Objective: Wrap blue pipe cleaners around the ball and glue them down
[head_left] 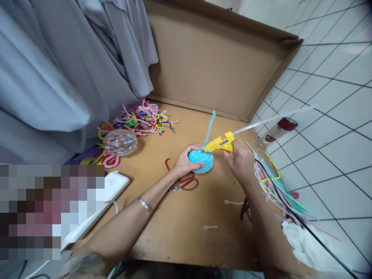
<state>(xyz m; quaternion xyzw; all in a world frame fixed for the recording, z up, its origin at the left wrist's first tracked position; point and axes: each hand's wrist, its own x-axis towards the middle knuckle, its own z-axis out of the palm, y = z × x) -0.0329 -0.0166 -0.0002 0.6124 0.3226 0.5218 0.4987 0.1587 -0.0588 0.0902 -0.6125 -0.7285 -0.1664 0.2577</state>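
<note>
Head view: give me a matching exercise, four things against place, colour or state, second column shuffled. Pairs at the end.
Things
1. glue gun
2. blue coil
3. scissors
4. jar

Places, colours, states
A. red-handled, lying on the table
B. held in the left hand, a strand standing up from it
C. clear, with a dark red lid
D. yellow, gripped in the right hand

Right pairs
1-D
2-B
3-A
4-C
</note>
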